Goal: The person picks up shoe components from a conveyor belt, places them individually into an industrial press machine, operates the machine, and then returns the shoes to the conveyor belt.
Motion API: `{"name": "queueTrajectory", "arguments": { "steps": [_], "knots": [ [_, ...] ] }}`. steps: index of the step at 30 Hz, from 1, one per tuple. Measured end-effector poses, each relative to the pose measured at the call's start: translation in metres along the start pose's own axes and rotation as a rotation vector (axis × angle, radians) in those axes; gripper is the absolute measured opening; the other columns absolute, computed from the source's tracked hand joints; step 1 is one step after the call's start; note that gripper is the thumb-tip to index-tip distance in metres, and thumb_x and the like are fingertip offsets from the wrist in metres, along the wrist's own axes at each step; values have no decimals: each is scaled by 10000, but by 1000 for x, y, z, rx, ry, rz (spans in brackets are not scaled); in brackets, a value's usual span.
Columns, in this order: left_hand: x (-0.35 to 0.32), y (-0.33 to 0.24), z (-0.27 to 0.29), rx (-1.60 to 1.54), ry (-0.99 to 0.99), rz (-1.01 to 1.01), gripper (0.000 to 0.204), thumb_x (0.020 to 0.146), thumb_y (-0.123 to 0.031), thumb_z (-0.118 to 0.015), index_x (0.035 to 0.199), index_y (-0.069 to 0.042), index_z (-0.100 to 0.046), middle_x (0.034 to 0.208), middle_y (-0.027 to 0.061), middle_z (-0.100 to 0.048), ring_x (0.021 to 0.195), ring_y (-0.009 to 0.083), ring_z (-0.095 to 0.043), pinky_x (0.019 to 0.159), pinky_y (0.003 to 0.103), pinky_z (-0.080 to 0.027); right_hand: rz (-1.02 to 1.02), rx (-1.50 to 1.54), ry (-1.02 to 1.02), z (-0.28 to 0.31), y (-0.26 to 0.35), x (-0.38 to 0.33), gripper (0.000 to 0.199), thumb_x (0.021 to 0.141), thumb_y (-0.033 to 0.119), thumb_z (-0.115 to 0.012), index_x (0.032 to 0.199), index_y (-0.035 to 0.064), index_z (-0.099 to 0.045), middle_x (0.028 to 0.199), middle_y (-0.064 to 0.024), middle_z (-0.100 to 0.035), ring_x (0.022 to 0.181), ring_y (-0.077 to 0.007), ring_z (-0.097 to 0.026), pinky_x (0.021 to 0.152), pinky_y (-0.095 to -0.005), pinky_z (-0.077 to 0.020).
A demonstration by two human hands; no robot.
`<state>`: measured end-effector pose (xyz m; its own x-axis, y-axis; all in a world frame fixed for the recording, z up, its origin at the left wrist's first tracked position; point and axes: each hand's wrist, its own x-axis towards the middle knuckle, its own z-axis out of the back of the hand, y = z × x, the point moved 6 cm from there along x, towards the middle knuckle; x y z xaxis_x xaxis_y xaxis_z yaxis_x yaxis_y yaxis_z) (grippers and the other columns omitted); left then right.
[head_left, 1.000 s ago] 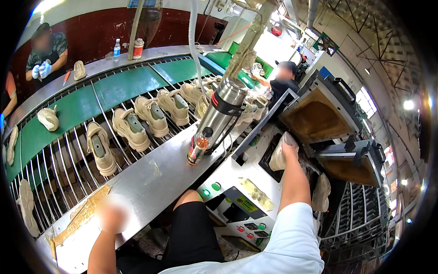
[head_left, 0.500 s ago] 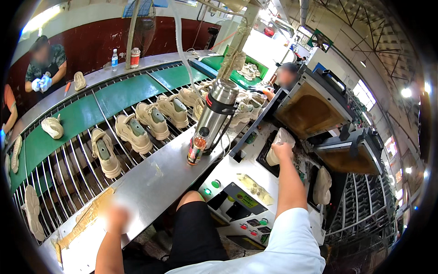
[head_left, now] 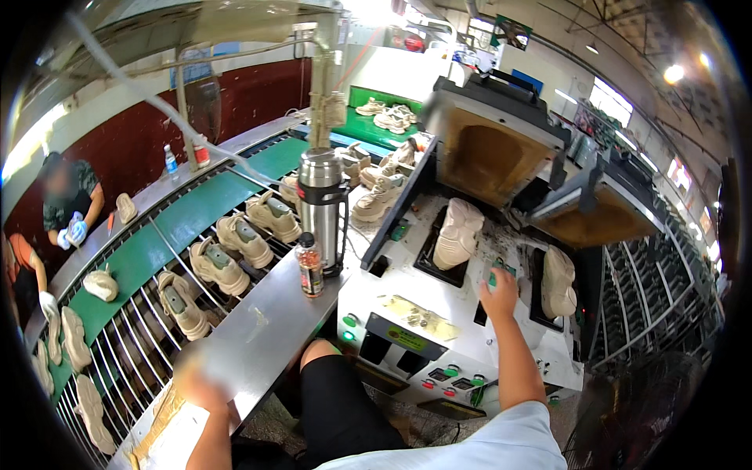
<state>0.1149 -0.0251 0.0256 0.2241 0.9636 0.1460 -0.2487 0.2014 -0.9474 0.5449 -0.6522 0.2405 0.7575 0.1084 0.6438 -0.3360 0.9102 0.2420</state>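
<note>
My right hand [head_left: 499,295] is on the white press machine [head_left: 489,345], its fingers stretched toward a green button [head_left: 502,272] between two dark wells; it holds nothing. A beige shoe [head_left: 458,233] lies sole-side up in the left well, under a raised lid [head_left: 492,153]. Another beige shoe [head_left: 558,282] sits in the right well, below a second raised lid [head_left: 599,210]. My left hand [head_left: 202,385] rests at the metal table's edge by some brown tape; it is blurred, so its fingers cannot be made out.
A steel thermos [head_left: 319,207] and a small bottle [head_left: 310,266] stand on the metal ledge [head_left: 270,333] left of the machine. Several beige shoes [head_left: 215,266] line the roller rack beside a green conveyor belt [head_left: 180,219]. Across it, a person in gloves [head_left: 70,200] works.
My right hand has let go of the shoe, which now lies in the left well, and moved toward me to the green button. The view has turned right. My left hand stays by the tape.
</note>
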Motion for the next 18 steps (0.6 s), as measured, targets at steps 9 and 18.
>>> {"name": "queueTrajectory", "arguments": {
  "steps": [9, 18],
  "knots": [
    [-193, -98, -272, -640, 563, 568, 604, 960, -283, -467, 1442, 31, -284, 1461, 182, -359, 1307, 298, -390, 1102, 371, -281, -418, -492, -145, 136, -188, -10, 586, 755, 269, -708, 1272, 98, -491, 1212, -160, -543, 1141, -360, -511, 934, -479, -432],
    [-182, -100, -265, -572, 1020, 648, 394, 958, -266, -450, 1210, 15, -565, 1025, 137, -677, 948, 243, -643, 859, 371, -495, -694, -136, 460, 108, -288, 28, 790, 723, 479, -684, 1321, -1, -494, 1232, -220, -583, 1073, -366, -591, 889, -451, -482]
  ]
}}
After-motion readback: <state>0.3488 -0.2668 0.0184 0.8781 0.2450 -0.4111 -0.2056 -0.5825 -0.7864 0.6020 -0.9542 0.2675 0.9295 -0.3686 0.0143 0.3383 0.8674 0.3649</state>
